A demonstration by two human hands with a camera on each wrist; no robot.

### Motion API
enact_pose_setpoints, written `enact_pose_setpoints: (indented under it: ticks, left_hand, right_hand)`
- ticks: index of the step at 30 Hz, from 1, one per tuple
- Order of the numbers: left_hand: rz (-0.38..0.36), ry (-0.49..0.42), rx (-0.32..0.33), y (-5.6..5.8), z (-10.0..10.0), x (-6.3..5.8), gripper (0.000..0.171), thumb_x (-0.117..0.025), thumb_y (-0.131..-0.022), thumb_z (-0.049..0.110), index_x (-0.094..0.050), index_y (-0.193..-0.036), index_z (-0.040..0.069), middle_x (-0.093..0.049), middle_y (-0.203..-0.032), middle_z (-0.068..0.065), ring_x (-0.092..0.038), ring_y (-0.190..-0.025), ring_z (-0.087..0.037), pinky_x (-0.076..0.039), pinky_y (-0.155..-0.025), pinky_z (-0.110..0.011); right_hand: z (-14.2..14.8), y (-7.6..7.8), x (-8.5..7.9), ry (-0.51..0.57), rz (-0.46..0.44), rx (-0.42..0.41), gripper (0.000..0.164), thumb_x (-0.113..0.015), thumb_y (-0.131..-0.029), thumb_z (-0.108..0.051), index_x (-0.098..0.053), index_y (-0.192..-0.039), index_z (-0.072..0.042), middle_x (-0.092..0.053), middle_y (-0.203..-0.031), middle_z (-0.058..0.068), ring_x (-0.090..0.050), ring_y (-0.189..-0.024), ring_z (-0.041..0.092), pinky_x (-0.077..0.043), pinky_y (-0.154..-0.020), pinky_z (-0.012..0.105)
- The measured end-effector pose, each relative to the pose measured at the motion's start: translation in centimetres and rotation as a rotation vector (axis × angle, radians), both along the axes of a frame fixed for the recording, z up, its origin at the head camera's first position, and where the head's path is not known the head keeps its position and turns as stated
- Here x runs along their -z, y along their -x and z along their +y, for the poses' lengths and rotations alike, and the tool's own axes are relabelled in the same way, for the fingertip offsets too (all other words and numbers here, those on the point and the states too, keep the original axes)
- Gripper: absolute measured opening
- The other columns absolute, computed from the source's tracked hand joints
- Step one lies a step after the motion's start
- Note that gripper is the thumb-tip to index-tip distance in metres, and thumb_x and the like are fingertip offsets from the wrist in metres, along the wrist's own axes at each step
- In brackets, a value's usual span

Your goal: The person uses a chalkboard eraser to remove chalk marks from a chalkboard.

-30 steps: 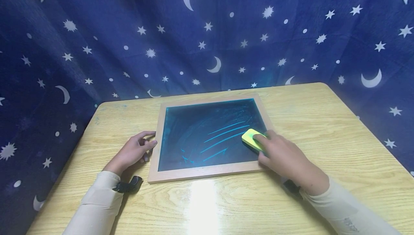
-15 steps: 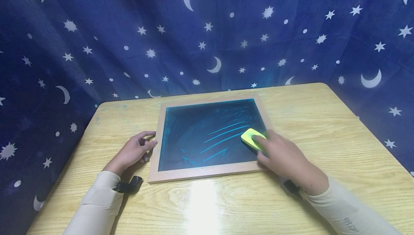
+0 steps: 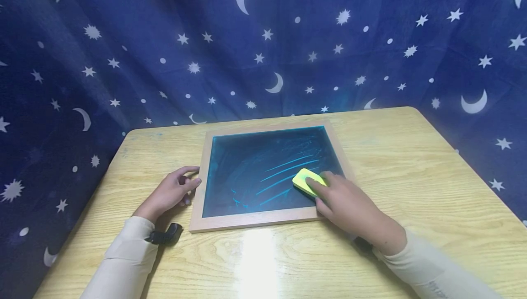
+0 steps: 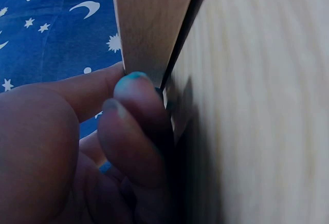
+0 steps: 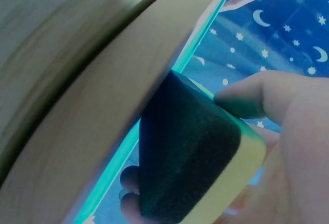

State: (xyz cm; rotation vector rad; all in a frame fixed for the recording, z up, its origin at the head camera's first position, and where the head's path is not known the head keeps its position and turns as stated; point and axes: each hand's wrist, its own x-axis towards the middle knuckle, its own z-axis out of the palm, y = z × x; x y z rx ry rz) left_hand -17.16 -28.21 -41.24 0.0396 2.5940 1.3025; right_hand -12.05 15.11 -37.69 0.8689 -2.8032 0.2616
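Right hand (image 3: 347, 203) grips an eraser (image 3: 303, 178) while relaxed left hand (image 3: 168, 194) touches the chalkboard (image 3: 239, 164), starry curtain (image 3: 218, 11) beyond.

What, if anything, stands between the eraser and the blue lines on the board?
Nothing visible. The right hand holds the eraser close beside the lower blue lines; the left hand is off the writing surface, at the frame.

Dark blue moon-and-star curtain (image 3: 230, 38) behind a pale wood-grain table (image 3: 395, 162).
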Motion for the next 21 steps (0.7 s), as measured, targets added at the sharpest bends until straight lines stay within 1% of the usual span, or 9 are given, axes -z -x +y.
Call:
enact_pose_setpoints:
  ticks: [3, 7, 10, 14, 17, 21]
  left_hand:
    - [0.0, 0.005, 0.003, 0.0, 0.0, 0.0, 0.055, -0.059, -0.102, 0.027, -0.042, -0.149, 0.005, -0.06, -0.086, -0.009, -0.057, -0.056, -0.018, -0.052, -0.051, -0.031]
    - [0.001, 0.004, 0.002, 0.1, 0.1, 0.0, 0.055, -0.06, -0.102, 0.027, -0.042, -0.149, 0.005, -0.06, -0.085, -0.009, -0.057, -0.056, -0.018, -0.051, -0.051, -0.032]
    - [-0.001, -0.004, 0.0, 0.1, 0.1, 0.0, 0.055, -0.06, -0.102, 0.027, -0.043, -0.149, 0.005, -0.059, -0.084, -0.009, -0.057, -0.056, -0.018, -0.051, -0.051, -0.031]
    - [-0.004, -0.011, 0.0, 0.1, 0.1, 0.1, 0.055, -0.06, -0.102, 0.026, -0.042, -0.149, 0.005, -0.059, -0.083, -0.009, -0.057, -0.056, -0.018, -0.051, -0.051, -0.031]
    - [-0.005, -0.012, 0.0, 0.0, 0.1, 0.0, 0.055, -0.059, -0.102, 0.026, -0.042, -0.149, 0.005, -0.059, -0.084, -0.009, -0.057, -0.056, -0.018, -0.051, -0.051, -0.031]
    - [-0.001, -0.009, -0.001, -0.1, 0.1, -0.1, 0.054, -0.059, -0.102, 0.025, -0.042, -0.149, 0.004, -0.06, -0.084, -0.009, -0.057, -0.056, -0.018, -0.051, -0.052, -0.032]
  right_hand:
    - [-0.6, -0.3, 0.0, -0.002, -0.002, -0.024, 0.046, -0.06, -0.09, -0.016, -0.062, -0.136, -0.013, -0.062, -0.117, 0.019, -0.061, -0.088, 0.027, -0.054, -0.079, 0.044]
    - [-1.5, -0.6, 0.2, -0.004, -0.003, -0.048, 0.045, -0.059, -0.091, -0.016, -0.061, -0.137, -0.014, -0.061, -0.12, 0.017, -0.06, -0.091, 0.027, -0.053, -0.079, 0.043]
    - [-2.2, -0.7, 0.3, -0.006, -0.007, -0.058, 0.045, -0.059, -0.092, -0.017, -0.061, -0.137, -0.015, -0.06, -0.121, 0.017, -0.061, -0.09, 0.027, -0.053, -0.077, 0.042]
    - [-3.1, -1.0, 0.4, -0.014, -0.019, -0.068, 0.045, -0.058, -0.094, -0.019, -0.06, -0.139, -0.017, -0.06, -0.125, 0.016, -0.061, -0.094, 0.028, -0.053, -0.08, 0.043]
    - [-3.8, -1.1, 0.5, -0.024, -0.022, -0.09, 0.044, -0.057, -0.096, -0.02, -0.059, -0.14, -0.018, -0.059, -0.128, 0.015, -0.06, -0.097, 0.028, -0.052, -0.081, 0.044]
    - [-4.8, -1.5, 0.6, -0.035, -0.023, -0.134, 0.044, -0.057, -0.098, -0.022, -0.057, -0.142, -0.02, -0.058, -0.13, 0.014, -0.058, -0.097, 0.025, -0.051, -0.08, 0.043]
